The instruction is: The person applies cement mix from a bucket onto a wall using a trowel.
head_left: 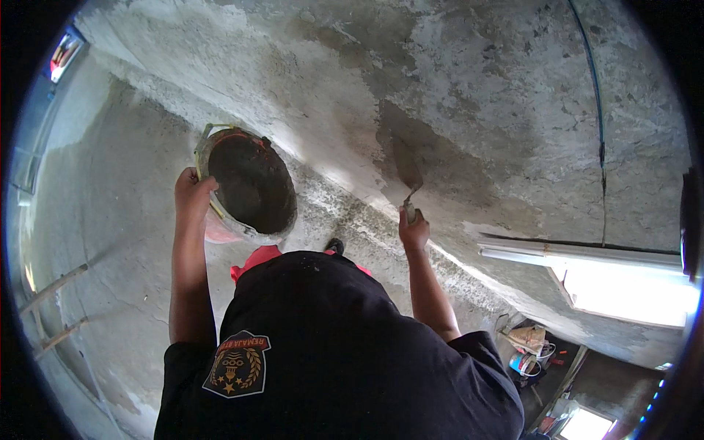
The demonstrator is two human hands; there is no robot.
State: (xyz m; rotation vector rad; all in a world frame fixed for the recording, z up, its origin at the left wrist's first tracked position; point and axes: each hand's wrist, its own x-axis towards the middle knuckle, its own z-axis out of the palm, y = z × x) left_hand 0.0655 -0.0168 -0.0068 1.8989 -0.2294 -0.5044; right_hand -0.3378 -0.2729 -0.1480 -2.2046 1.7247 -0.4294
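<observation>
My left hand is closed on the rim and handle of a bucket, which tips slightly at my left front. Dark grey wet mortar lies inside it. In my right hand is the grip of a pointed trowel, its blade up against the wall ahead of me. Around the blade the wall carries a darker, damp-looking patch of mortar. Whether the blade presses on the surface or hovers just off it, I cannot tell.
Along the foot of the wall runs a rough, speckled strip of floor. A dark cable hangs down the wall at right, above a bright window opening. Wooden poles stand at far left. A blue-and-white pail sits at lower right.
</observation>
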